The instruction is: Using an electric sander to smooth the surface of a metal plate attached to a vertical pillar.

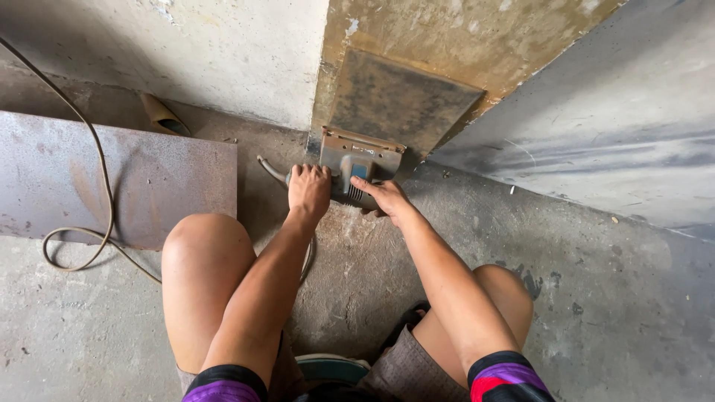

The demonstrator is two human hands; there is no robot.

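Grey power sander (357, 173) under both hands' fingers: left hand (308, 190), right hand (385, 197).

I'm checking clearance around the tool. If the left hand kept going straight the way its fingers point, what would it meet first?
The left hand grips the power tool and points toward the wall. Beyond the tool, it would probably meet the rusty metal plate leaning there; depth is unclear.

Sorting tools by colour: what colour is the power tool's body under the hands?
Grey, with a small blue patch, on the handheld power sander; the head view shows it.

Hands (309, 190) perhaps hide sander (357, 167) handle.
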